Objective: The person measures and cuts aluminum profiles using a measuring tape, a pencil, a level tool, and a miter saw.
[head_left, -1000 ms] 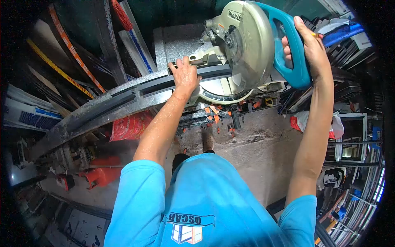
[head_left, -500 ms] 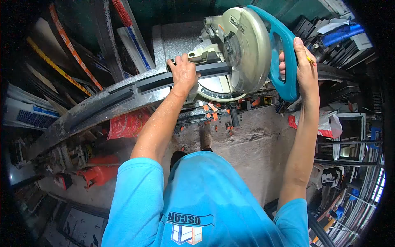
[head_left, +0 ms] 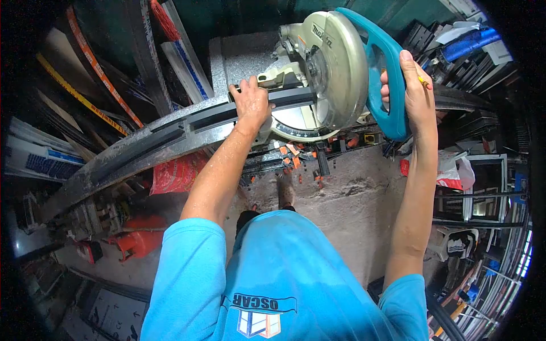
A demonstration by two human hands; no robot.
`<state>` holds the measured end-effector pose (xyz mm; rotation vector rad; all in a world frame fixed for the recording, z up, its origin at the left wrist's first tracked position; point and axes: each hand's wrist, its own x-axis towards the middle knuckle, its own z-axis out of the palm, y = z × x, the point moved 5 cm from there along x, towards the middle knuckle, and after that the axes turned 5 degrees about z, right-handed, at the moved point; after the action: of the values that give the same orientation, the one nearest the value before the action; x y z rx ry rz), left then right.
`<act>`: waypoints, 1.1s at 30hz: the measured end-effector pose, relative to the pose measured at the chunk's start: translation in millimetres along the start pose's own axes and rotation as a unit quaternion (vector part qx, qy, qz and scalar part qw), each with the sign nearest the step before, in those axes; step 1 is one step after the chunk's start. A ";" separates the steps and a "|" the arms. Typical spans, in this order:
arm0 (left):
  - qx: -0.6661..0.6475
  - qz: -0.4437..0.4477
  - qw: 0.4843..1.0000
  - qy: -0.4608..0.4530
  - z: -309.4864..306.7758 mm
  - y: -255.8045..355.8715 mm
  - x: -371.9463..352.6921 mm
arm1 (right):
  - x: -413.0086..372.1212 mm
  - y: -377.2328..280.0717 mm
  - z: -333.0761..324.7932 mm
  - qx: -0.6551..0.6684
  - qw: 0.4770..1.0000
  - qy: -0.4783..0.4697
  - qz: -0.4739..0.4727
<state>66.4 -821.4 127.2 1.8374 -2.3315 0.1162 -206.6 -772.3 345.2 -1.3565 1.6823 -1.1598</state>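
Note:
My left hand (head_left: pixel 252 104) is closed over a dark grey metal profile (head_left: pixel 287 98) and presses it against the fence of a Makita miter saw (head_left: pixel 339 71). The profile's right end reaches the blade guard, and its left part lies along the long metal bench (head_left: pixel 142 149). My right hand (head_left: pixel 419 99) wraps round the teal saw handle (head_left: pixel 393 68), thumb up along its outer side. A thin yellow stick with a red end (head_left: pixel 424 83), like a pencil, sticks out from between my right fingers. Below the profile shows the round saw base (head_left: pixel 298 132) with its angle scale.
Orange and dark offcuts (head_left: pixel 296 162) litter the floor below the saw. Long profiles (head_left: pixel 102 74) lean behind the bench on the left. A red sack (head_left: pixel 176 173) hangs under the bench, with a red tank (head_left: pixel 139 241) lower left. Framed panels (head_left: pixel 483 193) stand on the right.
The saw head and my right hand appear slightly farther left, with a small shift of the view. Both hands keep their grips, my left on the profile and my right on the handle.

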 end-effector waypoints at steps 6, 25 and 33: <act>0.000 0.003 1.000 0.004 -1.4 0.5 -0.6 | 0.2 7.5 -2.7 -0.001 1.000 -0.016 0.014; 0.026 -0.014 1.000 0.010 -4.6 7.6 0.3 | -12.4 39.7 1.8 0.031 0.999 -0.005 -0.025; 0.043 -0.010 0.999 0.011 -2.3 8.7 -1.4 | -24.4 55.8 4.9 0.024 0.998 0.007 -0.050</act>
<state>58.5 -817.6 129.6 1.8872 -2.3275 0.2367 -217.3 -746.2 291.0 -1.4181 1.6018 -1.2614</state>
